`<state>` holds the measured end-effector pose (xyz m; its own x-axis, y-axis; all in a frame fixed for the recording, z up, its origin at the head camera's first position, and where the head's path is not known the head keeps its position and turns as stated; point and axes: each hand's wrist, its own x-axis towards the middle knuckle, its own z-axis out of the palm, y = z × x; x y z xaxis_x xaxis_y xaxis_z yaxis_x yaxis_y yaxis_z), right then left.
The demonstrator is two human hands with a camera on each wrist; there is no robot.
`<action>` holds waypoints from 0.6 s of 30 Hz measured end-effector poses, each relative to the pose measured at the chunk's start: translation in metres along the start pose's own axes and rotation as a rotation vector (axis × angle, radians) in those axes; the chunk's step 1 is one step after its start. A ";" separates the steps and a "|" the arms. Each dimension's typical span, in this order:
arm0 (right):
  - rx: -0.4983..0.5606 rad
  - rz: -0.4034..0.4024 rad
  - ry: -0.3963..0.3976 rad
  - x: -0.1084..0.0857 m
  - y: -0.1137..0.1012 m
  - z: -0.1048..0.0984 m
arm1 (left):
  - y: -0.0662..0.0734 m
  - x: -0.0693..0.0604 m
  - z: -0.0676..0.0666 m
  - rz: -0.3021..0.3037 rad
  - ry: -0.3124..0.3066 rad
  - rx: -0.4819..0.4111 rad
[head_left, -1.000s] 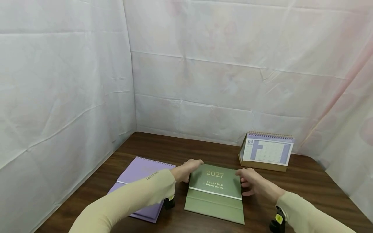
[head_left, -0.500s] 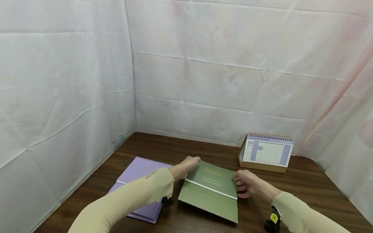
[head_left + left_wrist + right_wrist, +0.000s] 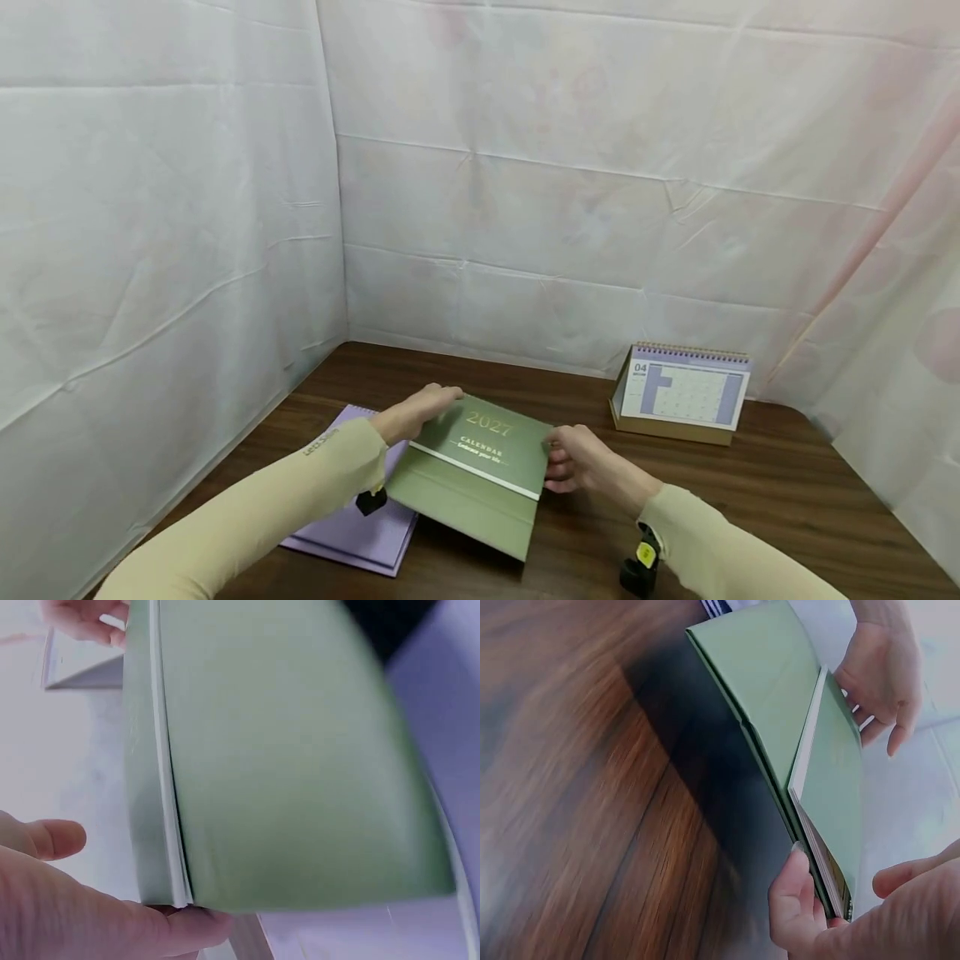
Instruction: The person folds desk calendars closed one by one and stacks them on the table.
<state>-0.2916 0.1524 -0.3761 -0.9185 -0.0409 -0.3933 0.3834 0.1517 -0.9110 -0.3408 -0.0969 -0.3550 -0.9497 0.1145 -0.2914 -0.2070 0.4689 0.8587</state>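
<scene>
A green 2027 desk calendar (image 3: 480, 454), folded flat, is held off the table at a tilt between both hands. My left hand (image 3: 422, 410) holds its left edge near the top; in the left wrist view the fingers (image 3: 180, 930) reach beneath that edge. On the opposite edge, my right hand (image 3: 581, 462) has its fingers (image 3: 789, 896) curled against the cover and page stack. Below and to the left, a flat purple calendar (image 3: 360, 533) lies partly covered by the green one and my left sleeve.
A purple-and-white desk calendar (image 3: 681, 392) stands propped open at the back right, showing page 04. The dark wood table (image 3: 480, 375) meets white fabric walls (image 3: 480, 208) at the back and left.
Both hands have lifted the green calendar off the table and moved it left, so it now overlaps the purple one. The standing calendar stays put.
</scene>
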 end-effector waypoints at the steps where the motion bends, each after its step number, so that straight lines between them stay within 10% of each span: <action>1: 0.002 -0.004 -0.004 0.000 -0.002 0.005 | -0.002 -0.001 -0.006 -0.011 0.001 0.010; 18: 0.030 -0.087 -0.185 0.002 -0.015 0.074 | -0.040 -0.014 -0.076 -0.054 0.151 0.155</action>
<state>-0.2924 0.0770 -0.3725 -0.9158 -0.2340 -0.3263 0.3085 0.1103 -0.9448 -0.3371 -0.1839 -0.3530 -0.9652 -0.0414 -0.2583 -0.2305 0.6014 0.7650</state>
